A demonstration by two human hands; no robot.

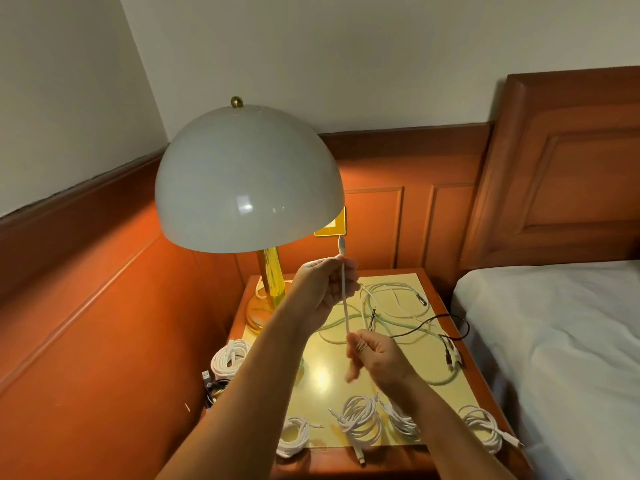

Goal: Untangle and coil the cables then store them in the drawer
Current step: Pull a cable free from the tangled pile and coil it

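My left hand (327, 289) pinches a white cable (345, 306) near its plug end, which sticks up above my fingers. My right hand (375, 356) pinches the same cable lower down, so a straight stretch runs between both hands above the nightstand (322, 375). A tangle of white, pale green and black cables (398, 306) lies on the far right of the top. Several coiled white cables (360, 420) sit in a row along the front edge. One more white coil (230, 356) lies at the left edge beside dark cables (211, 386). No drawer is in view.
A lamp with a big white dome shade (249, 181) and a brass stem (272, 275) stands on the nightstand's back left corner. Wooden wall panelling (104, 306) closes off the left and back. A bed with a white sheet (561, 341) lies to the right.
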